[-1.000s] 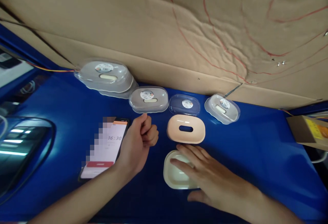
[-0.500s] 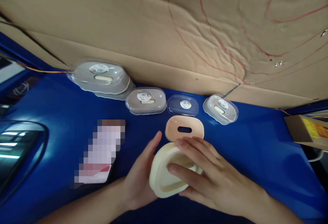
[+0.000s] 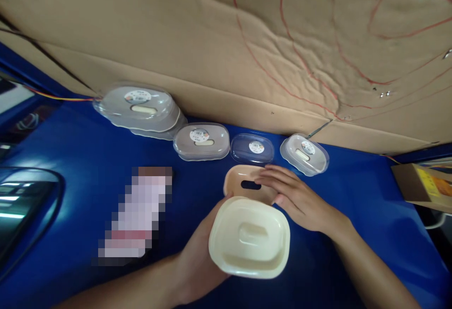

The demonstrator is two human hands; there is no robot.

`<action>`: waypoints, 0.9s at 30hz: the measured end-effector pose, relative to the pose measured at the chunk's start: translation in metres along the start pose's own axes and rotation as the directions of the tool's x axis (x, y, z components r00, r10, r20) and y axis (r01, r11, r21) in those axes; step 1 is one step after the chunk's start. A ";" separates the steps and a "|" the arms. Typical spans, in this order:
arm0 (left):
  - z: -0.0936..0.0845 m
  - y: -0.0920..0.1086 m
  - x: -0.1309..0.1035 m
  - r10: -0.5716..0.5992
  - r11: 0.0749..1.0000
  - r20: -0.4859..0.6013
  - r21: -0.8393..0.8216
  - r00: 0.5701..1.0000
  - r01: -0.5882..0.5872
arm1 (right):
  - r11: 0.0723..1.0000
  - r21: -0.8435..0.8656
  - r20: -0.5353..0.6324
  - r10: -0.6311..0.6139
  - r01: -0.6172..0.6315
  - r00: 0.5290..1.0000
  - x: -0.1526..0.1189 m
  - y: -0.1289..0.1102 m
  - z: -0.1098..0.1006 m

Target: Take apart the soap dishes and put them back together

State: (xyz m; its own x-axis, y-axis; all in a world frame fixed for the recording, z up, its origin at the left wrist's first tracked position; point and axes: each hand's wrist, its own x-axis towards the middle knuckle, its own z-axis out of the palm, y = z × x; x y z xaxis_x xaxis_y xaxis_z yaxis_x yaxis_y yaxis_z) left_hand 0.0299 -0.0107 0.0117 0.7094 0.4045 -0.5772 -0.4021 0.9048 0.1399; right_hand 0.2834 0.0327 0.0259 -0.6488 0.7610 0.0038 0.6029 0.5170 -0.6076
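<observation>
While the left hand (image 3: 202, 252) clutches a glossy cream dish (image 3: 252, 238) at near centre, right hand (image 3: 300, 198) kinda open over the slotted peach tray (image 3: 236, 179), clear lid (image 3: 244, 148) farther back, round sticker (image 3: 256, 147) too blurry to read.

Blue table (image 3: 95, 149), phone (image 3: 141, 210), lidded containers (image 3: 202, 142)

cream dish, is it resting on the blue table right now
No, the left hand holds the cream dish up in front of the peach tray.
</observation>
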 end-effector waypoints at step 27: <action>-0.001 0.016 0.012 0.114 0.981 -0.001 -0.159 0.994 -0.113 | 0.988 -0.150 0.014 0.045 -0.043 0.999 -0.014 -0.048 0.022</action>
State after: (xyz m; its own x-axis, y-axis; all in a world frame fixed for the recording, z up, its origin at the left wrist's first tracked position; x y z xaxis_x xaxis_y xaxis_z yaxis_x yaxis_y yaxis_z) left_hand 0.0314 0.0080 0.0062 0.6583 0.5047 -0.5586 -0.5665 0.8207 0.0739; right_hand 0.2533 -0.0108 0.0375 -0.6273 0.7780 -0.0349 0.6928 0.5370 -0.4813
